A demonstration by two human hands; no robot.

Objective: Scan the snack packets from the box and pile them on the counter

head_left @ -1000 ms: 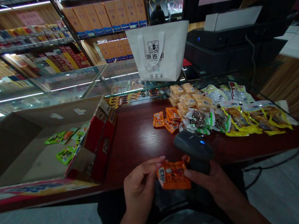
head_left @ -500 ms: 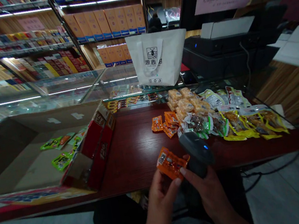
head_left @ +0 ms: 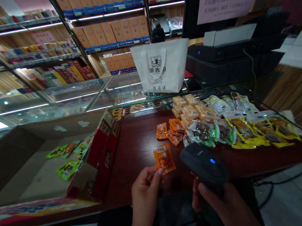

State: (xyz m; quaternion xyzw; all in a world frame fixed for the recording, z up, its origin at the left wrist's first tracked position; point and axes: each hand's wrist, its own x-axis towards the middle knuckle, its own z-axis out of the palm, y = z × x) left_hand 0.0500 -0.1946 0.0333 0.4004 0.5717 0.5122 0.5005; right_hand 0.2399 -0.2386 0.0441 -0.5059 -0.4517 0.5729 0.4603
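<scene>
Pinched by its lower corner, an orange snack packet (head_left: 164,158) is in my left hand (head_left: 144,190), its barcode edge pointing away from me. My right hand (head_left: 220,205) is wrapped round the handle of a dark barcode scanner (head_left: 203,164), whose blue light is lit. The scanner's head is to the right of the packet, apart from it. Beyond them on the dark red counter (head_left: 135,142) lie several more orange packets (head_left: 173,128). To their right are a pile of wrapped yellowish snacks (head_left: 190,108), green-edged clear packs (head_left: 202,129) and yellow-edged pouches (head_left: 245,128).
An open cardboard box (head_left: 35,177) with several green packets (head_left: 67,169) stands at the left. A white tote bag (head_left: 162,67) is on the glass case (head_left: 124,88) behind the counter. Dark printer-like equipment (head_left: 230,56) sits at the back right.
My left hand has moved left and turned the orange packet more upright. My right hand has let go of the packet and drawn the scanner slightly right and nearer. The view has tilted up a little.
</scene>
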